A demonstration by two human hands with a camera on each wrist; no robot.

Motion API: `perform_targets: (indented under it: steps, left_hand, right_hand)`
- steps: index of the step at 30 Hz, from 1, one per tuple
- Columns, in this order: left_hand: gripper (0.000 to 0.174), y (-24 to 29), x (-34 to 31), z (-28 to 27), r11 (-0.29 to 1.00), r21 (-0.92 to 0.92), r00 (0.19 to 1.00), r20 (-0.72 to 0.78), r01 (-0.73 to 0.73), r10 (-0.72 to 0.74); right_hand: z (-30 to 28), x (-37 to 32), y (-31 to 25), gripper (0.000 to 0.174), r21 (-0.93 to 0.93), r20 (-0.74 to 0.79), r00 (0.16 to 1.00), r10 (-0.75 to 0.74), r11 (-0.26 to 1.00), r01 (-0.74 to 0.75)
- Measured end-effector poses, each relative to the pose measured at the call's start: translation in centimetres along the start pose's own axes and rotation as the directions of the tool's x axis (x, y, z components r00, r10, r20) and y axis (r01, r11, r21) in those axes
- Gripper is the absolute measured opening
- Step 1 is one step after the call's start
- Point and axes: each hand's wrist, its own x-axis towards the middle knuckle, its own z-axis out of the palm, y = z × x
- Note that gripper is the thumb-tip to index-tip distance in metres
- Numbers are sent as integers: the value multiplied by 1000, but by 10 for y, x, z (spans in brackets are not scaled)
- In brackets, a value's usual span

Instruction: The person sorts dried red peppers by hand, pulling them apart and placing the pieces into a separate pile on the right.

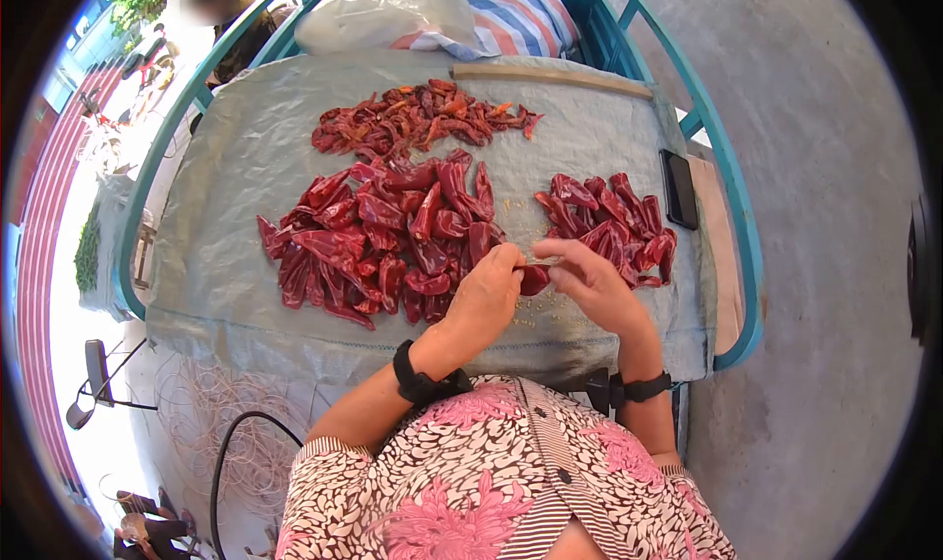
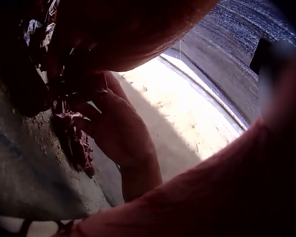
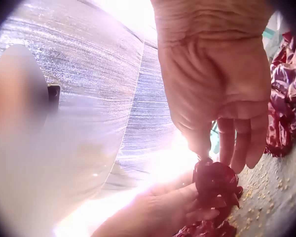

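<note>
In the head view my left hand (image 1: 488, 290) grips a dark red dried chili pepper (image 1: 533, 280) that sticks out to the right of its fingers. Facing it, my right hand (image 1: 597, 290) has its thumb at the pepper's free end and its fingers spread apart. Seen in the right wrist view, the right thumb tip meets the top of the pepper (image 3: 214, 180), while several straight fingers (image 3: 241, 143) extend behind it. The left hand (image 3: 158, 210) holds the pepper from below there. Deep shadow darkens the left wrist view, where the left fingers are mostly hidden.
A large heap of red peppers (image 1: 363, 231) lies left, a smaller pile (image 1: 614, 221) right, and flattened orange-red pieces (image 1: 413, 118) behind. Pale seeds (image 1: 530, 309) dot the grey sheet (image 1: 216, 255). A phone (image 1: 679, 189), wooden strip (image 1: 550, 77) and blue rails (image 1: 732, 196) border the surface.
</note>
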Motion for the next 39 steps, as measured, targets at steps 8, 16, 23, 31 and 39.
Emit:
perform_targets:
  steps: [8,16,23,31,39]
  left_hand:
    - [10,-2,-2,5,962,-208,984,74,177,-165]
    - [14,4,8,-12,995,63,980,-183,-72,83]
    - [16,5,8,-8,1000,-28,984,-178,-5,0]
    - [30,0,17,-30,893,449,959,-261,16,114]
    - [49,-4,20,-36,768,639,997,-71,40,7]
  right_hand:
    - [-5,-6,16,15,89,26,982,188,978,-189]
    - [-13,17,7,16,49,-308,951,34,999,-20]
    - [7,14,-6,32,-112,-181,981,-69,992,49]
    - [-12,24,-2,30,-352,-292,932,-214,930,104]
    - [15,46,-8,38,-495,-176,964,-199,864,88]
